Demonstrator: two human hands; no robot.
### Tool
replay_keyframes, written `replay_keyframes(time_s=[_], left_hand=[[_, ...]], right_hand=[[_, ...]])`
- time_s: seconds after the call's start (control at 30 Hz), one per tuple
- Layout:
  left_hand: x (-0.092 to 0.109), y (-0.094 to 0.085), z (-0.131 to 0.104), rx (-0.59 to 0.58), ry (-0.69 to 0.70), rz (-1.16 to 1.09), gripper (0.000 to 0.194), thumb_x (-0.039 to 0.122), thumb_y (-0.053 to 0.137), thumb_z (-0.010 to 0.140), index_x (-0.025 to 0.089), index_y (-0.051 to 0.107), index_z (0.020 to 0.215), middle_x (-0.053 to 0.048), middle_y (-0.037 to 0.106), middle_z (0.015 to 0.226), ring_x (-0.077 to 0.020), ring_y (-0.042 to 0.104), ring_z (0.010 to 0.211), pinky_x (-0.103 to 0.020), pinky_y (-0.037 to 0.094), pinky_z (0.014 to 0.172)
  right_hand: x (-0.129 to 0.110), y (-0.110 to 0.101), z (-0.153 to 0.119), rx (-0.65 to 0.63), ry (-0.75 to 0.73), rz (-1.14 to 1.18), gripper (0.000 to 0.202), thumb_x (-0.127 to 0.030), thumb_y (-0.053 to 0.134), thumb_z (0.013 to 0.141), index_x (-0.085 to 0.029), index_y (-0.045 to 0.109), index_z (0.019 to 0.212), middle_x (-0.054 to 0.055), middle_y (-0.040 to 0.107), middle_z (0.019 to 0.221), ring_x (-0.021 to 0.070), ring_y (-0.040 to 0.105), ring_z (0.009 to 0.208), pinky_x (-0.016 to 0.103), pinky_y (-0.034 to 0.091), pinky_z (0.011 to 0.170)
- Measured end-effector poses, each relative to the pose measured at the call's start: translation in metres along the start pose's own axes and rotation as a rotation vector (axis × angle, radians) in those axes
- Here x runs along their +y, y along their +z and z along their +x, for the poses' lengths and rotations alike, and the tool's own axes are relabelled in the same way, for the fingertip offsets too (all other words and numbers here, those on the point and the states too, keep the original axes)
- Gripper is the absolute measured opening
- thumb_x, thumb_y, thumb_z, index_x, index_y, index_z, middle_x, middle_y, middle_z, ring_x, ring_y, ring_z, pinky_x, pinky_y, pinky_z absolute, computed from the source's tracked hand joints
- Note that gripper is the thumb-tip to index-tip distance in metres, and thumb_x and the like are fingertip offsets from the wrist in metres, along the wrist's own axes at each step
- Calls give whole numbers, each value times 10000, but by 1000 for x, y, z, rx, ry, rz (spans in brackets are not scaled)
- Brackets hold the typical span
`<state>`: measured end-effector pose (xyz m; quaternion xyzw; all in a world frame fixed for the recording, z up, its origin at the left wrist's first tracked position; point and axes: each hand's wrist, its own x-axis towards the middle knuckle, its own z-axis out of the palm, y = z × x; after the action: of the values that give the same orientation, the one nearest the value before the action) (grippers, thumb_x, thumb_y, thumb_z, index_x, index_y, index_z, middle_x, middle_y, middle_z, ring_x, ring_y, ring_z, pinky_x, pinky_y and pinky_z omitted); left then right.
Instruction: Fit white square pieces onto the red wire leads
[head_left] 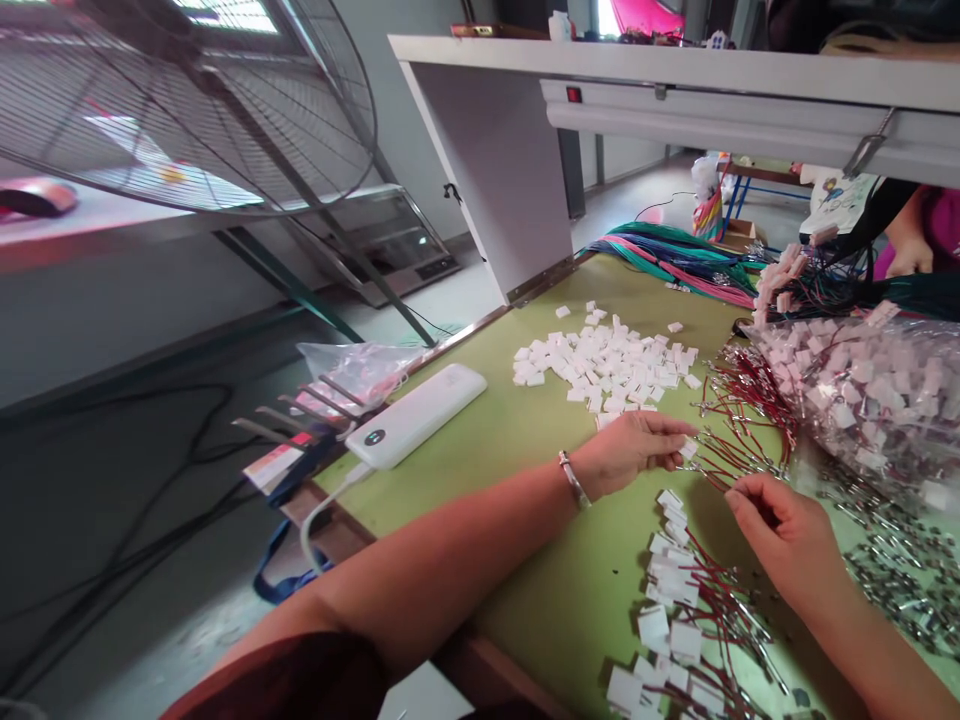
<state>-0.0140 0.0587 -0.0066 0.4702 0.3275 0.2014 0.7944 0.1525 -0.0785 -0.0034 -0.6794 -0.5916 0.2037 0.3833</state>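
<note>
My left hand (637,452) reaches over the middle of the table, its thumb and fingertips closed on a small white connector housing (688,448). Facing it, my right hand (784,535) is pinched; a short dark red wire (709,476) with a metal end runs to its fingertips. Beyond the hands lies a bunch of red wires with metal terminals (750,390). A heap of loose white housings (600,360) spreads behind my left hand. Nearer me is a row of housings with red wires fitted (671,580), partly overlapping one another.
A clear bag of white connectors (877,400) stands at right, with loose metal terminals (900,560) below it. Bundled coloured cables (675,260) lie at the back. A white power bank (416,415) with a cable sits left. A large fan (187,100) and another person's hand (909,255) are farther off.
</note>
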Motion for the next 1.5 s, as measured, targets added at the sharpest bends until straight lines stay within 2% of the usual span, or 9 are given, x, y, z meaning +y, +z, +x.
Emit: replay_keyframes(time_s=[0.27,0.37,0.47,0.6,0.77,0.93,1.13,1.33,1.5], left_hand=[[-1,2,-2,-71,-29,-101,85,87,678,793,133,712,856,-11,676,696,-55,582,597,-244,470,698],[0,1,-1,-63,-4,-36,84,106,682,789,135,699,866,-3,672,678,-51,581,577,-226,462,648],[0,2,-1,-75,60,145,97,132,683,776,137,690,872,13,656,629,-57,584,555,-204,454,571],[-4,8,-4,-107,160,372,102,121,650,767,145,680,861,43,612,559,-62,574,509,-200,474,527],[-13,19,-5,-108,132,311,60,133,633,779,136,660,832,44,589,527,-60,557,475,-189,454,489],[-19,21,-3,-72,84,235,51,136,637,781,134,664,824,35,609,555,-59,570,487,-189,455,498],[-15,19,-5,-206,23,248,35,143,645,788,150,662,818,41,602,536,-66,577,502,-197,455,519],[-17,30,-10,23,222,344,86,81,596,778,151,647,770,56,562,539,-52,524,496,-195,446,536],[-23,29,-8,-43,194,298,44,134,594,793,151,632,807,54,559,530,-58,538,490,-189,448,516]], right_hand=[[1,2,4,-68,113,69,304,-434,513,821,-205,567,629,-37,461,500,118,415,470,231,354,442],[4,2,3,-99,96,29,293,-417,500,831,-203,571,644,-32,493,536,118,436,497,232,363,472],[6,0,2,-115,77,-28,272,-389,487,840,-204,582,664,-37,500,537,119,443,506,235,364,491],[5,-2,3,-166,36,-52,272,-355,461,865,-203,571,668,-40,496,529,114,440,503,229,352,485],[9,-1,2,-273,-161,-228,310,-317,401,924,-206,550,676,-8,577,592,125,497,537,247,357,522],[19,4,-1,-201,-300,-357,351,-312,376,946,-215,478,625,-22,532,526,112,451,468,245,311,477],[19,7,-5,-189,-341,-326,341,-278,383,943,-214,473,620,-32,509,517,105,458,464,235,317,474],[15,8,0,-134,-252,-255,364,-317,395,943,-202,501,615,-27,517,522,104,459,475,231,326,487],[15,10,-3,-133,-210,-200,382,-346,392,942,-197,533,621,-23,517,524,107,452,483,234,328,493]])
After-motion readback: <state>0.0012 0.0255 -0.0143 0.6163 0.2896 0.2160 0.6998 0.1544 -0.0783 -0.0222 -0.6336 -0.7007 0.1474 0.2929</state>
